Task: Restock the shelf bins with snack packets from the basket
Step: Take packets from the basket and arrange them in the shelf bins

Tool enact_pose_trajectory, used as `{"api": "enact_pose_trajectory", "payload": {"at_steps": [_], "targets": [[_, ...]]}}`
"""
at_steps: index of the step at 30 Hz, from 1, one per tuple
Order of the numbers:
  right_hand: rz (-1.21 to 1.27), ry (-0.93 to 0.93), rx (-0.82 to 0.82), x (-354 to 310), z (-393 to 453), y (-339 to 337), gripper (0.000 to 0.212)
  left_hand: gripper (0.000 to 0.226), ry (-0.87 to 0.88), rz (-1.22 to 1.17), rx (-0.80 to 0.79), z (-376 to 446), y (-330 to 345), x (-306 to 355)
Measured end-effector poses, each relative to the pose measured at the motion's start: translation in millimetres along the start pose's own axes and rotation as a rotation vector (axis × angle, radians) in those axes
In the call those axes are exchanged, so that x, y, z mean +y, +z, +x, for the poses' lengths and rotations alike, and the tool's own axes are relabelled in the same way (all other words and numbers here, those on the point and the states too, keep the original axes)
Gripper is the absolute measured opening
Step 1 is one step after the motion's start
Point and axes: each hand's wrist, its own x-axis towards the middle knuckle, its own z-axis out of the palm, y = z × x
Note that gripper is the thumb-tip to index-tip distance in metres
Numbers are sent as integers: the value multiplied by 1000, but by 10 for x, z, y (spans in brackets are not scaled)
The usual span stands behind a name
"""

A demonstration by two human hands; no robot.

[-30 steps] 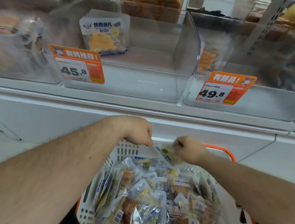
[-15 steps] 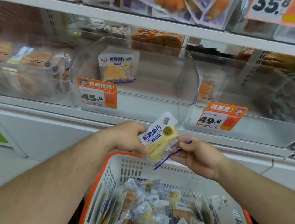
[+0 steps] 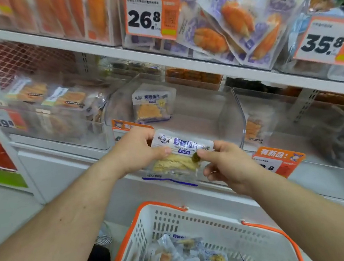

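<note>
The grilled cod fillet packet (image 3: 180,155) sits mid-frame, held flat between both hands, just in front of and below the clear shelf bin (image 3: 226,111). Left hand (image 3: 136,153) grips its left end, thumb pressed on top; right hand (image 3: 224,163) pinches the right edge w/ thumb and fingers.

That bin holds one matching upright packet (image 3: 153,106) at the back, otherwise lots of room.

Risks, as I see it: film looks slick and both grips are at the edges only, so a loose pinch could let it slide and drop back toward the basket (image 3: 198,219) at frame bottom, or past it to the floor. The bin's front lip stands btwn packet and opening; lift too low and the pkt catches on it or knocks the orange price tag (image 3: 123,127). The neighbouring bin at right w/ the other orange tag (image 3: 277,161) is close, so a misplace there is possible.
</note>
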Motion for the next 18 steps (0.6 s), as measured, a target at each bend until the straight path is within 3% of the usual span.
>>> {"api": "enact_pose_trajectory", "payload": {"at_steps": [2, 5, 8, 10, 14, 18], "targets": [[81, 32, -11, -76, 39, 85, 14, 8, 11, -72, 43, 4, -36, -2], [129, 36, -31, -232, 81, 172, 6, 11, 82, -182, 173, 5, -81, 39], [162, 20, -24, -478, 157, 203, 7, 15, 181, -287, 454, 29, -163, 89], [175, -1, 17, -659, 243, 213, 5, 19, 136, -324, 664, 74, -255, 81], [217, -8, 116, -865, 537, 260, 6, 8, 24, -171, 884, 242, -401, -74], [161, 34, 194, -878, 935, 377, 6, 28, -74, -49, 922, 392, -446, -184]]}}
